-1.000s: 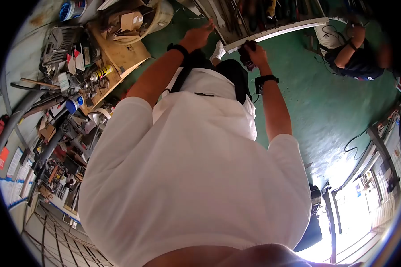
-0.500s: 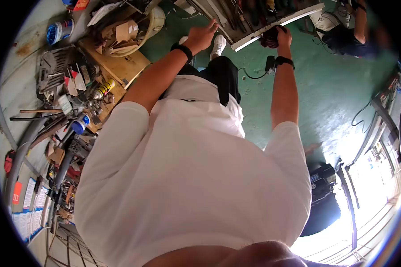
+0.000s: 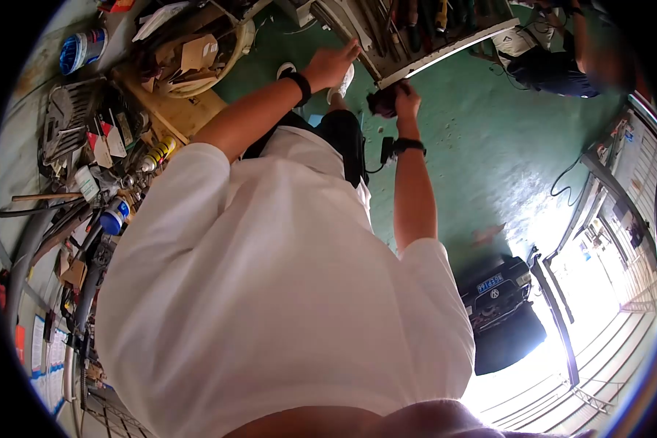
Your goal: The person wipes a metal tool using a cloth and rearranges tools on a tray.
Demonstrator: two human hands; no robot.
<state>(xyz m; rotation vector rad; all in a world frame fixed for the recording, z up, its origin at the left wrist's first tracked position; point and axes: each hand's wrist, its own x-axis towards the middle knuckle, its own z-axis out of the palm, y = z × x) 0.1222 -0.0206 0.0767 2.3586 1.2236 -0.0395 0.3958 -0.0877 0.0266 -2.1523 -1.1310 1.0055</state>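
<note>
At the near left corner of a tool tray (image 3: 449, 52), my left hand (image 3: 332, 66) rests against or close to its side edge, fingers together; what it grips, if anything, is hidden. My right hand (image 3: 406, 101) is closed on a dark red cloth (image 3: 384, 101), just below the tray's front rim. Long-handled tools (image 3: 409, 20) lie in the tray, some with dark grips and one with a yellowish handle (image 3: 441, 16).
On the left are a wooden bench (image 3: 160, 106), a round bin of cardboard (image 3: 197, 55), a spray can (image 3: 158, 153) and blue containers (image 3: 82, 51). Another person (image 3: 551, 69) is at the upper right. A dark car (image 3: 495, 292) stands lower right on the green floor.
The right hand with the cloth has moved left along the tray's front rim, after moving right earlier. The left hand stays near the tray's corner. The view has shifted, showing more of the car.
</note>
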